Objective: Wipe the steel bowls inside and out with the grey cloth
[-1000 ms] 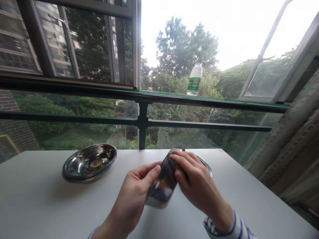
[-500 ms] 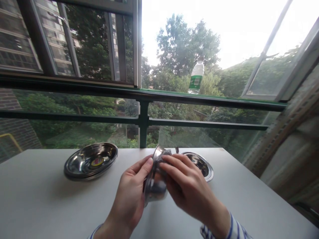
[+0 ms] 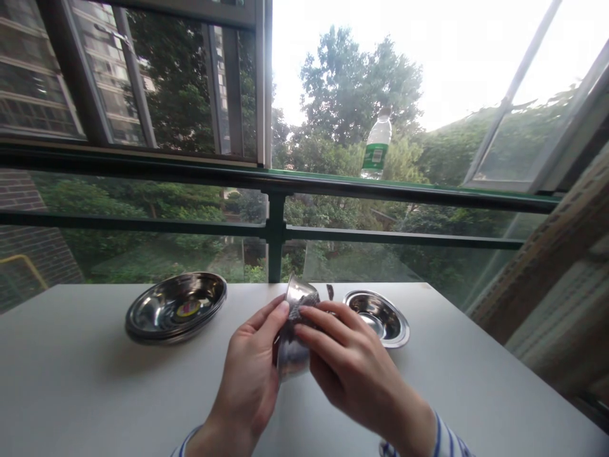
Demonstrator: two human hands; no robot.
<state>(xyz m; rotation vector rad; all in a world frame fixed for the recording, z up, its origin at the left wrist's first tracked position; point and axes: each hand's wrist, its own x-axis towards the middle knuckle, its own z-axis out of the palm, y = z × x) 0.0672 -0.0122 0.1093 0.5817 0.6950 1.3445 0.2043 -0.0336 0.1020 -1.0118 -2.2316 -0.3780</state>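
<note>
My left hand point(image 3: 252, 362) is closed around the rim of a shiny steel bowl point(image 3: 294, 358), which is tipped on its side above the table. Its thumb lies on the rim. Against the bowl's outer side, my right hand point(image 3: 356, 358) presses a grey steel wool scrubber point(image 3: 307, 304) under its fingertips. Part of the scrubber is hidden by those fingers. Another steel bowl point(image 3: 398, 327) stands upright just behind my right hand. To the left lies a stack of wider steel bowls point(image 3: 157, 311), the top one with a yellow and pink sticker inside.
The white table point(image 3: 118, 406) reaches to a green railing point(image 3: 275, 238) with glass panels. On the rail stands a clear bottle point(image 3: 377, 146) with a green label. A small dark object point(image 3: 330, 292) is near the table's back edge. A curtain point(image 3: 561, 285) hangs at the right.
My right hand and the scrubber have shifted slightly left along the bowl's outer side. The bowl has turned a little in my left hand. The view has moved slightly.
</note>
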